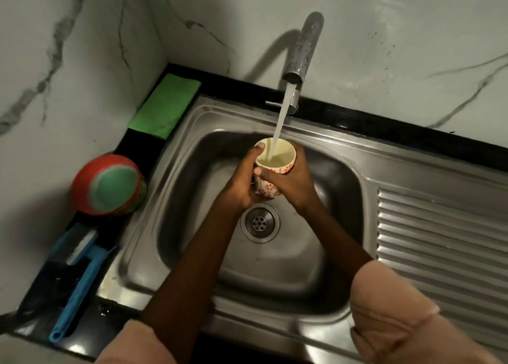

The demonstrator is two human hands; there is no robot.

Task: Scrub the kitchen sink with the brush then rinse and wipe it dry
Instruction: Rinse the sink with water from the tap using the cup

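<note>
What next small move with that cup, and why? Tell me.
Probably tip the cup to pour its water over the sink walls. Both hands, left and right, hold it under the running tap, and it is filling, while the brush lies aside on the counter.

Both hands wrap the cup [275,168], so most of its patterned wall and its whole base are out of sight. The red and green container [108,185] on the left is smeared by blur, and what it is stays unclear. The blue brush [75,286] has its head lost in shadow, and both sleeves run off the bottom edge.
</note>
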